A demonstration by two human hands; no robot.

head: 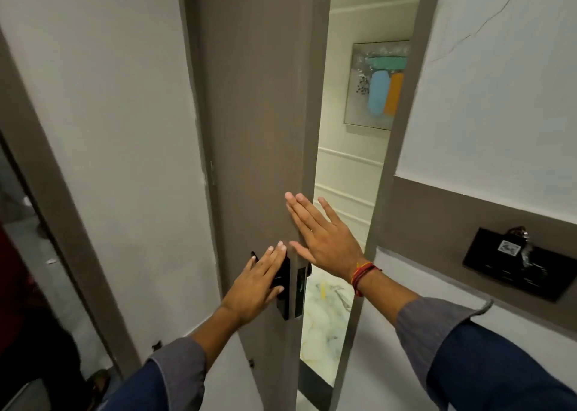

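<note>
A grey-brown door stands partly ajar in front of me, with a gap on its right side. A black lock plate sits on the door near its edge. My left hand lies over the black lock plate with straight fingers pointing up. Flat against the door's edge, above the lock, is my right hand, fingers straight and spread. A red thread band circles my right wrist. Neither hand holds anything.
The door frame stands right of the gap. Through the gap I see a painting on a cream wall and a marble floor. A black switch panel hangs on the right wall. A second doorway opens at far left.
</note>
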